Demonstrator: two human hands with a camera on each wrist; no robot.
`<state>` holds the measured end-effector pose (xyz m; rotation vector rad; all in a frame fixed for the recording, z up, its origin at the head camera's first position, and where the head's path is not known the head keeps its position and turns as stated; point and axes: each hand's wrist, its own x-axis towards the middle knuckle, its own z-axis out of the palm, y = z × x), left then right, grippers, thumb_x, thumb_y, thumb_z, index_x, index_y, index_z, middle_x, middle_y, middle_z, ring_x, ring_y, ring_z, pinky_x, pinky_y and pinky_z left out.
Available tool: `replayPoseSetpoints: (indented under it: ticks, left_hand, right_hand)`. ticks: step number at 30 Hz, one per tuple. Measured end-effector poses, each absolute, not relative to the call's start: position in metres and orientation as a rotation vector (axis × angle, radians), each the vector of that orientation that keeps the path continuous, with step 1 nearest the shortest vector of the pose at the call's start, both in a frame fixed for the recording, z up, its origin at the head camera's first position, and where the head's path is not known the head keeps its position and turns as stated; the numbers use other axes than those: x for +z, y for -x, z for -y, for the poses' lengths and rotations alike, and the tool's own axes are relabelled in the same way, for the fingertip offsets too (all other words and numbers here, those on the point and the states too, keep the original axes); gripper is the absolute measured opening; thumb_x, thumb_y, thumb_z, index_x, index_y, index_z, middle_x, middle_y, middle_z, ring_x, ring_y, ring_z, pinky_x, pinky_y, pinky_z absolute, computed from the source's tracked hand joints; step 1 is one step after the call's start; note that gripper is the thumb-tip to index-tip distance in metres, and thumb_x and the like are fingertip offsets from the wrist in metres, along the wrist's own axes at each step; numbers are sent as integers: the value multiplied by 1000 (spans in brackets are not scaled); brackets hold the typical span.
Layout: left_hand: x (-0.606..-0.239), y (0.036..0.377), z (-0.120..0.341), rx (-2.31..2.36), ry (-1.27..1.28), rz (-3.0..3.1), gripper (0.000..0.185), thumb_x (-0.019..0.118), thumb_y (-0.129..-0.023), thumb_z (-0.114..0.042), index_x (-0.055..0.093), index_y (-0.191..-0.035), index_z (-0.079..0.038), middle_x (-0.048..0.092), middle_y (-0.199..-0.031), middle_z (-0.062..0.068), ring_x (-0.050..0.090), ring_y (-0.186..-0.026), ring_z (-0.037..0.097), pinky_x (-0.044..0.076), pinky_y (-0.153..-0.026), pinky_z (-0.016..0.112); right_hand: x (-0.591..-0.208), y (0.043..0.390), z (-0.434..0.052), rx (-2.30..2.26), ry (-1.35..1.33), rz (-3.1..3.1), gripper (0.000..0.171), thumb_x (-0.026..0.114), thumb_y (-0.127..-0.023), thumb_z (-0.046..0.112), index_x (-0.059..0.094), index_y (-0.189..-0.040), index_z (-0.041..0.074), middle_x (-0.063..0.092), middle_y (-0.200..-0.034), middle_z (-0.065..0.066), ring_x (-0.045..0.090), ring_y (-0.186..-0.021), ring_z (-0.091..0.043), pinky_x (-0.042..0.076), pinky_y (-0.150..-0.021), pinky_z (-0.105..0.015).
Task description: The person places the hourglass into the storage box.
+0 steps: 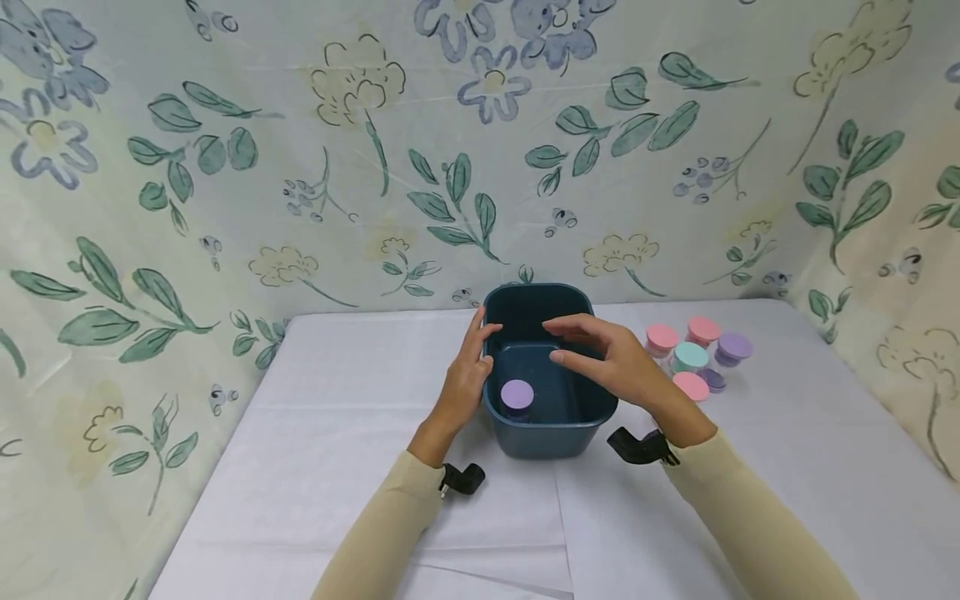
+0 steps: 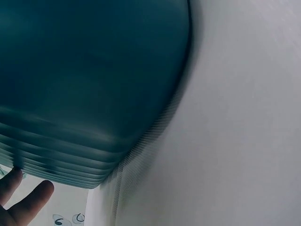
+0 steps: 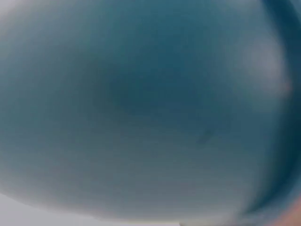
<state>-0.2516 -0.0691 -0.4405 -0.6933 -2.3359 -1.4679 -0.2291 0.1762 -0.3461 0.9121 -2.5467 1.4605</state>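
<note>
A dark blue plastic bin stands upright on the table. Inside it, at the near left corner, is a small jar with a purple lid. My left hand rests at the bin's left rim with its fingers extended. In the left wrist view, two fingers show beside the ribbed edge of the bin. Over the bin's right side hovers my right hand, fingers loosely bent, thumb apart from them and nothing visible between. The blurred bin wall fills most of the right wrist view.
Right of the bin stands a cluster of small jars with pink lids, a teal lid and a purple lid. A white cloth covers the table. Behind it hangs a floral curtain.
</note>
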Motion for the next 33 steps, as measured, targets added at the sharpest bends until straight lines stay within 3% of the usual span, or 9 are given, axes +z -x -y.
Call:
replayPoseSetpoints:
  ticks: [6, 11, 17, 27, 33]
  left_hand:
    - [-441, 251, 69, -1435, 686, 2341, 51, 28, -95, -21, 38, -145, -20, 8, -162, -1, 13, -147, 17, 23, -109, 61]
    - [-439, 250, 70, -1428, 674, 2343, 51, 27, -95, -22, 39, -145, -20, 9, -162, -2, 14, -146, 16, 24, -109, 61]
    - [-441, 252, 70, -1439, 694, 2338, 51, 28, -95, -23, 38, -145, -18, 9, -162, 0, 12, -147, 15, 22, -110, 61]
    - [-443, 253, 70, -1449, 696, 2339, 52, 28, -95, -20, 37, -146, -23, 7, -162, -1, 11, -147, 17, 21, -109, 62]
    - [-441, 251, 70, -1432, 710, 2339, 51, 27, -96, -20, 37, -146, -17, 6, -162, -2, 12, -147, 17, 22, -109, 62]
  right_hand:
    - [-345, 224, -195, 1442, -790, 2559, 44, 67, -91, 22, 56, -133, 16, 58, -134, -3, 51, -125, -24, 41, -102, -49]
    - [-346, 221, -207, 1448, -762, 2528, 47, 68, -90, 17, 54, -135, 15, 58, -134, -4, 53, -124, -20, 42, -102, -36]
    - [-351, 220, -219, 1452, -714, 2453, 47, 70, -88, 11, 56, -133, 12, 60, -130, -8, 56, -119, -20, 45, -93, -19]
    - [-352, 218, -240, 1446, -611, 2446, 47, 70, -88, 13, 56, -133, 15, 60, -130, -6, 55, -117, -9, 43, -93, -15]
    - [-351, 215, -253, 1418, -545, 2434, 49, 70, -88, 12, 55, -135, 14, 58, -133, -7, 53, -117, -7, 42, -91, -12]
